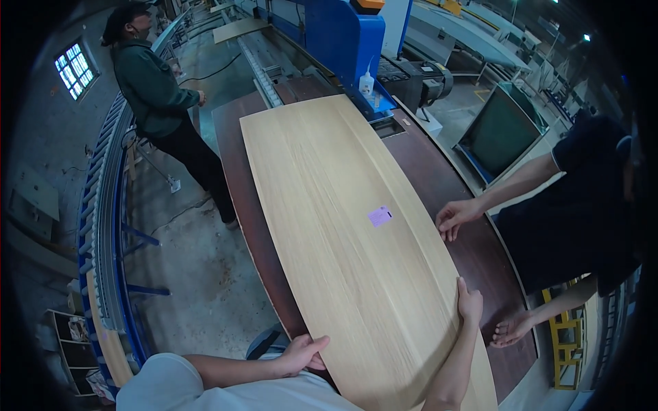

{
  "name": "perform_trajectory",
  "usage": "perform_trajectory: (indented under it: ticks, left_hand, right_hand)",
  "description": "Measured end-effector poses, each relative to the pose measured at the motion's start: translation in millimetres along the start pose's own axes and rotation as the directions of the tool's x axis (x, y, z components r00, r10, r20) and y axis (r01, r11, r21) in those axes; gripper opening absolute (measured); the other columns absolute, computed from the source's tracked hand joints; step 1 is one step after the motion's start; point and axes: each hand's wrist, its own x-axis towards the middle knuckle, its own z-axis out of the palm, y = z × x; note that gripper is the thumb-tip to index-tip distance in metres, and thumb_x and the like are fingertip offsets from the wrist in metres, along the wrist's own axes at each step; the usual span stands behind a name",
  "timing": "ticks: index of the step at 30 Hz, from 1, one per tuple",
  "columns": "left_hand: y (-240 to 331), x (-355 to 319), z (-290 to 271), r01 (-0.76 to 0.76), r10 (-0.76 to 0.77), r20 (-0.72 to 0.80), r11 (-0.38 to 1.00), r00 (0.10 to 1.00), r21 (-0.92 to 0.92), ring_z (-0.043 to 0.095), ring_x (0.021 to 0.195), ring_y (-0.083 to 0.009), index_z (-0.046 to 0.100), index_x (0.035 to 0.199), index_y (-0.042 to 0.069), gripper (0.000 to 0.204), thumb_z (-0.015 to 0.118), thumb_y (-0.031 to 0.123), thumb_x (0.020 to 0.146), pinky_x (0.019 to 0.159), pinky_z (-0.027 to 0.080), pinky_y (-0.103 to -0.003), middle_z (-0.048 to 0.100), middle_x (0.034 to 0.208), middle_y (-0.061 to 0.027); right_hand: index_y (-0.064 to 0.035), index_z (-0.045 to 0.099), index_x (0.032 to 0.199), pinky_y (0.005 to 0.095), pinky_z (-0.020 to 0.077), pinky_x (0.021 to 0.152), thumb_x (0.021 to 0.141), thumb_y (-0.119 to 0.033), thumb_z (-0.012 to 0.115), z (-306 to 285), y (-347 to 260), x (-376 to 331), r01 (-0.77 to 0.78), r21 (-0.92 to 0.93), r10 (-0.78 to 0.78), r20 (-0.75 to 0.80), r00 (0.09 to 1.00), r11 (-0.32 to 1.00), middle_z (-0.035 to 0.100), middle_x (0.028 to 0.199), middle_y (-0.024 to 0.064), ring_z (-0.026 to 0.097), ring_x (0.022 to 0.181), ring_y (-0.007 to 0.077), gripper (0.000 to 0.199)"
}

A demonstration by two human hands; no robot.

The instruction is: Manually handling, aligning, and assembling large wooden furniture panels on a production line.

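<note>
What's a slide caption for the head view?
Left hand and right hand grip a pale wood panel lying on a dark board, co-worker's hands alongside.

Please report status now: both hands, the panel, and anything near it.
Left hand and right hand grip the long light wooden panel. Panel lies on dark brown boards. Co-worker's hands rest on those boards, right side.

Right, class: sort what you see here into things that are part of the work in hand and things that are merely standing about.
In hand:
- light wood panel, gripped at its near edges by the left hand and right hand
- dark panel beneath it, touched by a co-worker's hands

Standing about:
- white bottle by the blue machine
- roller conveyor
- person in green
- purple label
</note>
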Motion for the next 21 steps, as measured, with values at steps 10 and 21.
perform_trajectory:
  ticks: [10, 21]
  left_hand:
    - [-53.3, -17.1, -21.8, -0.034, 0.035, 0.077, 0.999, 0.996, -0.024, 0.071, 0.082, -0.0284, 0.051, 0.122, -0.006, 0.052, 0.056, 0.039, 0.097, 0.072, 0.061, -0.036, 0.067, 0.099, -0.0205]
    - [-109.3, -48.5, -29.5, -0.184, 0.187, 0.052, 0.981, 0.981, -0.060, 0.071, 0.082, -0.0295, 0.047, 0.125, -0.007, 0.057, 0.046, 0.045, 0.100, 0.069, 0.062, -0.037, 0.066, 0.101, -0.0220]
  right_hand:
    - [0.0023, 0.071, 0.092, 0.0455, 0.0495, 0.083, 0.085, -0.063, 0.053, 4.5, 6.4, -45.9, 0.064, 0.021, -0.063, -0.041, 0.997, 0.998, 0.065, 0.091, 0.0298, 0.065, 0.094, 0.0429, 0.068]
    - [-0.0039, 0.075, 0.087, 0.0438, 0.0506, 0.082, 0.088, -0.061, 0.051, -36.3, 21.7, -117.1, 0.195, 0.053, -0.189, -0.098, 0.977, 0.979, 0.069, 0.091, 0.0238, 0.066, 0.091, 0.0387, 0.062]
